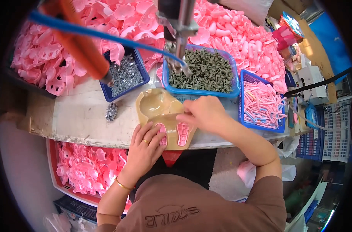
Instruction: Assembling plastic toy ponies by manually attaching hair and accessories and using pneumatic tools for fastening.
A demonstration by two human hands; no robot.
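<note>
On the bench in front of me lies a tan moulded fixture (149, 94) with a rounded hollow at its far end. Two pink foot-shaped plastic pieces sit in its near part: a left one (162, 140) and a right one (183, 133). My left hand (145, 145) rests with outstretched fingers on the fixture's near left side, fingertips touching the left piece and partly covering it. Over the fixture's right side, my right hand (207, 114) has its fingers curled together just above the right piece; whatever they pinch is hidden.
Behind the fixture stand a blue tray of dark green parts (203, 71), a screw tray (125, 75) and a basket of pink sticks (263, 102). An orange screwdriver (81, 42) and a metal tool head (179, 46) hang overhead. Pink shells (48, 54) heap up behind; more fill a lower bin (90, 166).
</note>
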